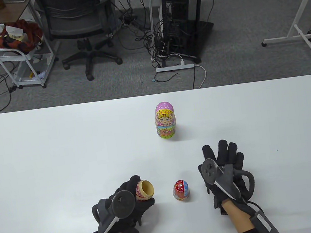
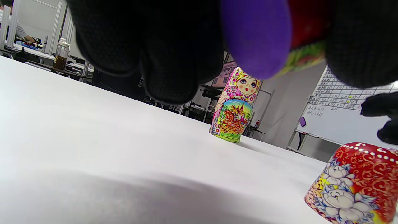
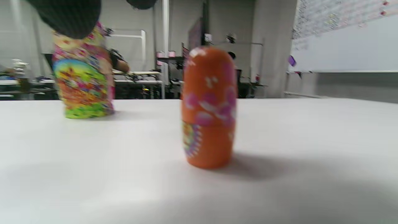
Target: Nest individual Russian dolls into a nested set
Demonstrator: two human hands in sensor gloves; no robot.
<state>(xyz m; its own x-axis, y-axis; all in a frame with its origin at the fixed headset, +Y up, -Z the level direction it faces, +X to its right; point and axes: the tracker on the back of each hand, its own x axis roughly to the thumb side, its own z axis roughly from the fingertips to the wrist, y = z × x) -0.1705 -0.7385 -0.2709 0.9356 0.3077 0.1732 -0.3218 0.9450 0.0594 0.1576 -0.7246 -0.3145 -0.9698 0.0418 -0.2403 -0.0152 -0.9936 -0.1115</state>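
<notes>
Even, bright overhead light left the white surface [image 1: 62, 151] close to glaring, with only soft shadows under the dolls and hands. The right wrist view was blurred throughout, and the left wrist view's fingers [image 2: 174, 56] were out of focus.

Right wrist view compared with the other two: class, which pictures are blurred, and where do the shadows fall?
Right wrist view: smeared throughout, the orange doll soft-edged, its shadow falling right. Left wrist view: the large doll sharp, the fingers out of focus. Table view: sharp, with faint shadows.
</notes>
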